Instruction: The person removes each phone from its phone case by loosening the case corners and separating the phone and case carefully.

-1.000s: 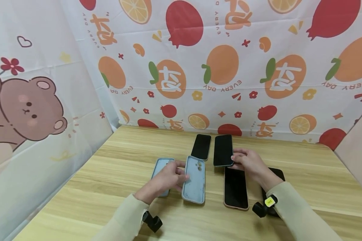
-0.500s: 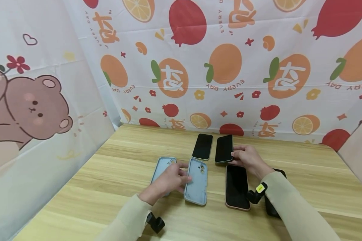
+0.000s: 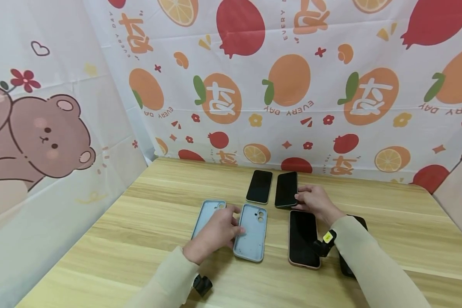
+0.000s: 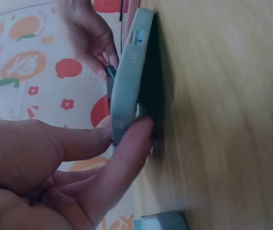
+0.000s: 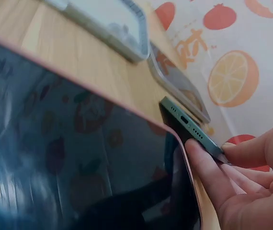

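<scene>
Phone case [image 3: 250, 231], pale blue and empty, is seen in the head view lying back-up on the wooden surface [image 3: 138, 222], near the middle, with its camera cut-out turned away from the person. The left hand [image 3: 215, 233] is laid beside it, thumb and fingertips pinching its left edge, probably so that the case can be steadied or tipped up. A second blue case [image 3: 205, 214] is partly covered by the same hand. The right hand [image 3: 313, 201] is clasped on the lower right edge of a dark green phone [image 3: 286, 189], which lies screen-up next to another dark phone [image 3: 259, 186]. A pink-edged phone [image 3: 302, 238] is placed just below, and a black one [image 3: 354, 222] is mostly hidden under the right sleeve.

From the left wrist, the case [image 4: 129, 72] is shown edge-on, its rim lifted a little off the surface [image 4: 222, 120], held between the thumb and a finger [image 4: 127, 153]; a few dark specks mark its matt skin.

From the right wrist, the green phone [image 5: 189, 125] is seen by its port end, raised slightly over the pink-edged phone [image 5: 79, 143], its side edge pinched by the fingertips [image 5: 208, 163].
</scene>
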`<state>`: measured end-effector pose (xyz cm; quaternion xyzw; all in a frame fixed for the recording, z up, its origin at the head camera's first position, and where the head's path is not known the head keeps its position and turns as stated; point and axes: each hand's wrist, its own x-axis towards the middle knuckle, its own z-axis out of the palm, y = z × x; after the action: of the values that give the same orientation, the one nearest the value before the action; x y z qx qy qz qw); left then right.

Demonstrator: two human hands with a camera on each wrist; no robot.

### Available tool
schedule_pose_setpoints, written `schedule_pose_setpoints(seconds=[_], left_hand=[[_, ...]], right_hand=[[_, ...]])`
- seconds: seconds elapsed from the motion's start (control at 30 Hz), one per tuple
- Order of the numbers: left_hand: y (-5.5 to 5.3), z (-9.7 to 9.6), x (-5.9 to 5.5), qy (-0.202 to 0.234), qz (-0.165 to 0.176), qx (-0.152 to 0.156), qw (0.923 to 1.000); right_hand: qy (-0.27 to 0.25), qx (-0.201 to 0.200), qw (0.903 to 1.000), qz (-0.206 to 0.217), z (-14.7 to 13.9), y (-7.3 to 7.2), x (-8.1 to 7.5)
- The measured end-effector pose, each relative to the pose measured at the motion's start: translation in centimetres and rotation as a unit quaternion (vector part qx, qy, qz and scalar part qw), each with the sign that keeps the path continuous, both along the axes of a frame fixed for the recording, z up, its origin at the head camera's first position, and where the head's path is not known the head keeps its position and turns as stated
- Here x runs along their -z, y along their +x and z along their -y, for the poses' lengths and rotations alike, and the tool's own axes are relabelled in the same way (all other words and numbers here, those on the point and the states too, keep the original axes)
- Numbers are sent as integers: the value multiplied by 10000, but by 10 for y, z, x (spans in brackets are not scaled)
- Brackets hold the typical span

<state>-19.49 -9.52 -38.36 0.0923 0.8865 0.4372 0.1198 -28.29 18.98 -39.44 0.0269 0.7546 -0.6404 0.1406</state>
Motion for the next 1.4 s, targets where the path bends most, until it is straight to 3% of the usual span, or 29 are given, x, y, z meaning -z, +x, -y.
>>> schedule_pose_setpoints(seconds=[0.27, 0.47, 0.7, 1.07, 1.4], left_hand=[[2, -5, 1, -609, -559, 72, 9966], [2, -6, 1, -1103, -951, 146, 9892], [2, -8, 1, -1683, -1440, 288, 9747], [1, -9, -2, -1935, -1621, 369, 9669], [1, -8, -10, -2110, -2170, 415, 9522]], right_hand=[[914, -11, 9956, -226, -1, -2, 3], [750, 53, 9971, -97, 1, 0, -2], [903, 46, 9958, -158, 1, 2, -5], [1041, -171, 9941, -268, -7, 8, -12], [983, -215, 9923, -723, -22, 23, -23]])
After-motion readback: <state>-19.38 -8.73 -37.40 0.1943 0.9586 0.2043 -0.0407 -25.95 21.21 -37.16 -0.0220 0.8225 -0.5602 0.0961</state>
